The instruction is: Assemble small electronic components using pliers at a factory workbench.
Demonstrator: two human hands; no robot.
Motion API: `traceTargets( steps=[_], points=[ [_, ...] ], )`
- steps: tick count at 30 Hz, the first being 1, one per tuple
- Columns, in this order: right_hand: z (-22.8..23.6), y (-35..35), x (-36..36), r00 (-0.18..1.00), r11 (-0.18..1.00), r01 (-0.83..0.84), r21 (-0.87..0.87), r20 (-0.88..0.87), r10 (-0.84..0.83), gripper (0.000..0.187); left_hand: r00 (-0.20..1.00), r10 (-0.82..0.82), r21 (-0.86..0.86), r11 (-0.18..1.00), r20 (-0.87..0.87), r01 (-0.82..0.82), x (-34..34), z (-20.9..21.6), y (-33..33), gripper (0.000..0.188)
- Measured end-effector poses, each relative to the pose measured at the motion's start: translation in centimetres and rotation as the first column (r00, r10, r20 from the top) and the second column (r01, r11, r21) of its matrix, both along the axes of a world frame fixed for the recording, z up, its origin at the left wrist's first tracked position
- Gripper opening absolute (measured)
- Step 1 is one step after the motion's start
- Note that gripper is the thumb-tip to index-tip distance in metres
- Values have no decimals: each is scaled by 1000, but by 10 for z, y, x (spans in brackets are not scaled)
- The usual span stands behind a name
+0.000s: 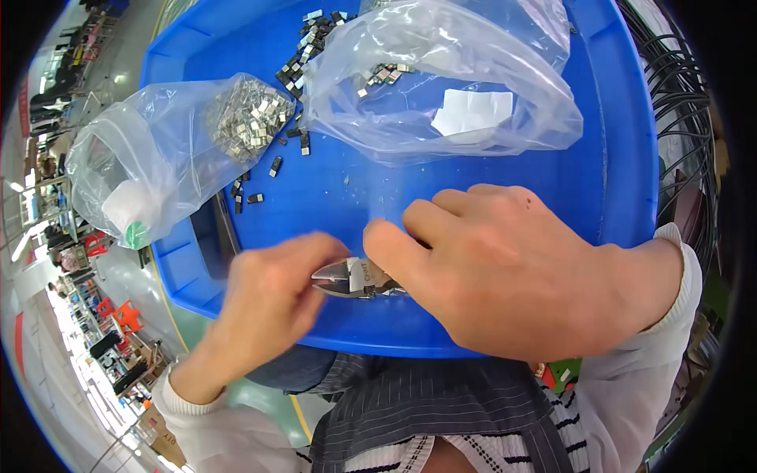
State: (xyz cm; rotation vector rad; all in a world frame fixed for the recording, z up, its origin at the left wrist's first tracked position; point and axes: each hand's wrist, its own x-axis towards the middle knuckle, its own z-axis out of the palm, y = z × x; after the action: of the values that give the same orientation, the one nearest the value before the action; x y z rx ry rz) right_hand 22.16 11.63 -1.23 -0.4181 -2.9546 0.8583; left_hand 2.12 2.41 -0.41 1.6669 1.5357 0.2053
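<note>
My right hand is closed around a pair of diagonal cutters. Their metal jaws point left, and the handles are mostly hidden under my fingers. Right at the jaw tips is my left hand, slightly blurred, with thumb and fingers drawn together; whatever they pinch is hidden. Both hands are over the near part of a blue plastic bin. Beyond them lie small black-and-silver connectors, several loose and many heaped at the far side. A clear bag at the left contains many small silver pieces.
A large open clear bag spreads across the bin's far side, with a white paper slip by it. At the left rim are a dark flat object and a white item with a green end. Black cables hang at the right.
</note>
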Motion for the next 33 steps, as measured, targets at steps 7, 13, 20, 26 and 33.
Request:
traceTargets(
  steps=[7,13,20,26,33],
  points=[
    [-13,3,10,995,992,-97,78,34,95,15,980,3,513,852,-200,102,30,-16,72,14],
    [-23,1,2,996,991,-93,96,24,91,12,663,212,561,740,-718,370,39,-55,113,10],
    [-21,0,4,995,990,-97,103,-21,100,12,675,209,588,703,-708,400,40,-64,118,16],
    [-9,7,4,993,989,-110,102,45,105,10,540,-5,217,913,-842,346,56,-28,121,10],
    [-12,9,1,979,997,-61,42,197,51,10,883,-20,590,737,-469,330,36,-13,78,13]
  ],
)
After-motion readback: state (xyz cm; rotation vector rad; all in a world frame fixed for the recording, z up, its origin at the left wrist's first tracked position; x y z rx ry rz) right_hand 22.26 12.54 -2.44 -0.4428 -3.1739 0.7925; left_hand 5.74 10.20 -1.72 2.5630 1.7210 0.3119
